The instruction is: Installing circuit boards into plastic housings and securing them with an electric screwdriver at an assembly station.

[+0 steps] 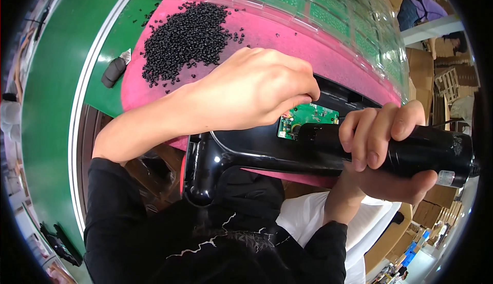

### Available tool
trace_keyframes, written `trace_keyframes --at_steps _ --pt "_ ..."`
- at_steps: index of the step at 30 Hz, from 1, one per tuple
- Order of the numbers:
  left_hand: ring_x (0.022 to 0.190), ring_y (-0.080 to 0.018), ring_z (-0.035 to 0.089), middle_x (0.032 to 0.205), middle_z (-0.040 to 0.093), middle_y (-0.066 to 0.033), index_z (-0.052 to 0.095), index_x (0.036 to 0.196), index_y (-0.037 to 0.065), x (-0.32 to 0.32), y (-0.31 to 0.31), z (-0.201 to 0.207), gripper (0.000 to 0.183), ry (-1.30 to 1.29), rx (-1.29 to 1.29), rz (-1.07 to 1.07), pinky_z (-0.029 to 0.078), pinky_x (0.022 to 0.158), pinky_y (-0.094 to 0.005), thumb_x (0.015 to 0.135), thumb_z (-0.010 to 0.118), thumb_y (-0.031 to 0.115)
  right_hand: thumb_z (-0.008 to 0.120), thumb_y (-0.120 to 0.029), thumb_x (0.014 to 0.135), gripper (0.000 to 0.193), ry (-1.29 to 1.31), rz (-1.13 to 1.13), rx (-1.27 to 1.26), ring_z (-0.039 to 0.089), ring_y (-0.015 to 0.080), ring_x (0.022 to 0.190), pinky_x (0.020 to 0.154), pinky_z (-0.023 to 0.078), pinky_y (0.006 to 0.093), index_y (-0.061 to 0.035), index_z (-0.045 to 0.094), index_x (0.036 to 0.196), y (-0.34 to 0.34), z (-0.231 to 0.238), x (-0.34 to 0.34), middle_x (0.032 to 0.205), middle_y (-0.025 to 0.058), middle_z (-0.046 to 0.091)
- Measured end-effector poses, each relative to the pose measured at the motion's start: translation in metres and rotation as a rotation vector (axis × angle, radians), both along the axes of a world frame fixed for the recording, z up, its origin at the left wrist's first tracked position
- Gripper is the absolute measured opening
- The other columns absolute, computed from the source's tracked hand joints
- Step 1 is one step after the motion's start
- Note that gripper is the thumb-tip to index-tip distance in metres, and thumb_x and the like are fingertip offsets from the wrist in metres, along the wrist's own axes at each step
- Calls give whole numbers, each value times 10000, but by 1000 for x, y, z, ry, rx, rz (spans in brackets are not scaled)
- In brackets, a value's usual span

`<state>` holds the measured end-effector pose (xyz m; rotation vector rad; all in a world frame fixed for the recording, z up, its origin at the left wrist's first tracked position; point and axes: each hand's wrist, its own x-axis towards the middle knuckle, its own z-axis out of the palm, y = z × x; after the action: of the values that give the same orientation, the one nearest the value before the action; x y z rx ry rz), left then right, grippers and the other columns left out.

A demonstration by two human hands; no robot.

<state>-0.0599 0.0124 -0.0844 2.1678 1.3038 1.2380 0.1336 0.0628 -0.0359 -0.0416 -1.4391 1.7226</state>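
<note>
A glossy black plastic housing (pixel 251 148) lies in front of me, partly on the pink mat, with a green circuit board (pixel 319 112) set into it. My right hand (pixel 382 135) is wrapped round a black electric screwdriver (pixel 441 148), held nearly level. Its nose reaches over the board's lower edge; the bit's tip cannot be made out. Above the board's left side hovers my left hand (pixel 269 83), fingers curled and thumb pressed to the fingertips. Whatever that pinch holds, if anything, is hidden.
A heap of small black screws (pixel 185 40) spreads over the pink mat (pixel 287 45), some strays around it. Clear plastic trays (pixel 308 6) of green boards stand behind. A small dark object (pixel 114 72) lies on the green table (pixel 56 86) at left. Cardboard boxes (pixel 421 73) fill the right.
</note>
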Motion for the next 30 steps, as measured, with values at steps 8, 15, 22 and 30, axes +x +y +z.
trace_keyframes --at_steps 8,15,22,30 --pt "735 -324 637 861 649 -86 646 887 34 -1 -2 0 109 59 -64 2 501 601 -404 825 668 121 747 -557 763 583 -66 123 119 474 84 431 466 398 255 -77 450 910 -4 2 -18 611 -22 512" --pt "787 -324 643 867 646 -98 650 889 32 -3 -7 2 121 110 -133 -45 504 642 -419 803 681 111 829 -492 702 654 -113 243 -2 522 145 598 619 415 296 -35 476 1009 -13 9 -11 723 47 566" --pt "810 -307 645 843 645 -91 641 851 17 -7 -7 3 139 200 -228 -163 501 682 -415 791 698 130 698 -536 784 541 28 -87 132 446 86 421 472 386 260 -71 463 930 -21 16 -10 599 -29 496" --pt "740 -277 660 821 658 -99 669 902 -2 -3 1 7 121 -145 -112 -302 515 651 -351 815 675 81 684 -496 798 500 206 -171 94 467 66 463 540 371 231 -86 438 942 -11 36 6 640 -32 497"
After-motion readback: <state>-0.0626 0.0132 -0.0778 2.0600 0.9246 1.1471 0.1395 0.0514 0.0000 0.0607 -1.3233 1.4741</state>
